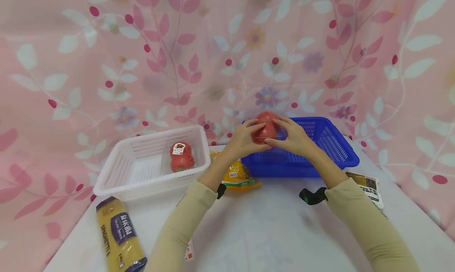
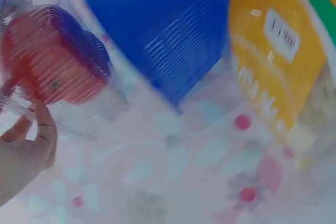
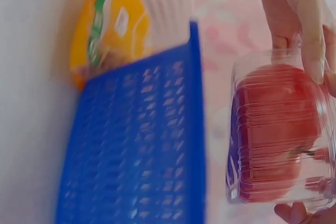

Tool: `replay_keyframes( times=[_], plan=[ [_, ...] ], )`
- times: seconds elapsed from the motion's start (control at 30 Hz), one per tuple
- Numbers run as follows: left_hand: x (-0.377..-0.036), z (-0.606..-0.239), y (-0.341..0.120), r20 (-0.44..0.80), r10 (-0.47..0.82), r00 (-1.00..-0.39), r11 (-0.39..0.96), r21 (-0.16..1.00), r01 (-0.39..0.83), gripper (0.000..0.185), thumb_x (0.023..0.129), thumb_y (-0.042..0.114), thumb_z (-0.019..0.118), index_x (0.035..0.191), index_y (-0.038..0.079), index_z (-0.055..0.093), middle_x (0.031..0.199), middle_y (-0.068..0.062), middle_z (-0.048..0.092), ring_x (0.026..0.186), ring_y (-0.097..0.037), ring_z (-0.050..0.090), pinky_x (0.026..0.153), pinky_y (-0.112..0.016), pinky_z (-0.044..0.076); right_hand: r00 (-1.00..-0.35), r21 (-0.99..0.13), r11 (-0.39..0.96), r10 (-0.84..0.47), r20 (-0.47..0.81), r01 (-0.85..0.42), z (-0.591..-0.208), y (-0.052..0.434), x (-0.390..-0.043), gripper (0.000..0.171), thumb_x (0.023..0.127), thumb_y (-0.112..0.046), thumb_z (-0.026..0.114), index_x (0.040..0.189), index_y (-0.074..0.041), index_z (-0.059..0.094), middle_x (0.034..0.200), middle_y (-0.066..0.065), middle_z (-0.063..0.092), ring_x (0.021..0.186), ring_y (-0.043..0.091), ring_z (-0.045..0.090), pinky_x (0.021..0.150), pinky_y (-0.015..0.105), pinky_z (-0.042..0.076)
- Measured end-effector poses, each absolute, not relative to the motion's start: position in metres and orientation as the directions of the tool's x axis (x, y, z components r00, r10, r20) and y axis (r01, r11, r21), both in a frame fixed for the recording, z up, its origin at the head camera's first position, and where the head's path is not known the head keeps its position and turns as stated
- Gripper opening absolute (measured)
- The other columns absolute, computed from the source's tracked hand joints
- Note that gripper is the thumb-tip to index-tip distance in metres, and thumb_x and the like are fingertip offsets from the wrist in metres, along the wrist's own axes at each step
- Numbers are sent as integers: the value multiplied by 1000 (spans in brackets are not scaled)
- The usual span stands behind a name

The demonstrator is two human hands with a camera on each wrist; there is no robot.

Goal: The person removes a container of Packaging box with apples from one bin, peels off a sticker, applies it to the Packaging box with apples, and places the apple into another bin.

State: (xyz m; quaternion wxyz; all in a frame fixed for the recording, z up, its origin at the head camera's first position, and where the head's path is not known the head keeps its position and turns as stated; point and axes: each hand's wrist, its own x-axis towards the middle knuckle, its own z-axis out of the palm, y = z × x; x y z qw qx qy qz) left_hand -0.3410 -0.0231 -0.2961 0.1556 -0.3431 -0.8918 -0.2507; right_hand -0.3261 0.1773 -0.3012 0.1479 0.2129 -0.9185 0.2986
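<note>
Now | both hands (image 1: 271,139) grip tomato pack (image 1: 266,130) | seemingly over blue basket (image 1: 330,145)

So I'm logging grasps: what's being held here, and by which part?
Both hands, left hand and right hand, hold the clear tomato pack by its opposite sides, above the blue basket.

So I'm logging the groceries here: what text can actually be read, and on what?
"la sicilia" and "SPAGHETTI 5": on the pasta pack.
Tomato box sticker: too small to read.
Yellow bag label: blurred.
Card by the blue basket: too small to read.
</note>
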Motion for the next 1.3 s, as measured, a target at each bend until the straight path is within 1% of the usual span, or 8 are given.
replay_keyframes(
  times=[0.23,0.3,0.43,0.67,0.77,0.97,1.17,1.3],
  plan=[
    [-293,-267,-51,390,517,-762,714,295,635,73,74,50,70,136,21,46,140,-5,38,121,-29,41,93,-42,42,-825,-459,704,-343,448,-542,-282,153,-287,75,78,-49,66,138,-9,42,143,16,34,126,39,34,86,54,44],
    [-277,-264,-59,388,517,-762,727,270,631,73,74,50,71,137,21,45,142,-5,37,122,-29,40,95,-45,39,-806,-446,690,-368,464,-571,-279,148,-275,74,78,-47,67,137,-9,43,142,15,35,120,37,42,81,50,48],
    [-250,-268,-70,398,525,-752,745,212,633,74,74,48,71,137,18,45,143,-6,36,124,-31,39,97,-47,35,-768,-419,661,-414,488,-622,-282,141,-254,71,77,-43,70,135,-9,46,140,16,37,117,36,46,78,45,51],
    [-204,-289,-92,385,543,-746,734,214,644,73,77,46,69,138,14,43,143,-6,36,115,-33,44,89,-41,41,-711,-392,604,-491,503,-694,-298,131,-215,63,77,-34,73,130,-8,51,134,17,45,120,38,44,83,48,47],
    [-184,-300,-103,393,550,-737,725,212,655,72,79,45,68,138,13,43,144,-5,36,110,-34,45,86,-40,44,-706,-406,581,-526,474,-706,-306,127,-197,58,79,-32,71,129,-9,52,133,16,46,119,37,45,83,47,47],
    [-150,-330,-117,440,606,-663,685,134,716,70,81,39,68,136,4,43,142,-10,38,101,-30,44,82,-36,43,-706,-441,553,-583,401,-707,-329,124,-169,52,83,-35,66,128,-13,53,133,16,46,111,36,52,69,33,54],
    [-126,-356,-128,299,691,-658,662,103,742,67,84,37,64,136,1,41,142,-12,37,97,-27,48,78,-33,46,-693,-429,553,-646,321,-714,-355,117,-147,51,85,-44,61,127,-16,53,130,14,49,112,33,52,78,43,51],
    [-121,-370,-136,261,765,-589,587,94,804,66,86,36,62,135,-3,40,138,-18,40,90,-22,52,74,-28,45,-735,-526,571,-658,168,-631,-364,116,-138,54,85,-52,55,130,-21,51,135,8,44,117,32,47,82,45,48]
  ],
)
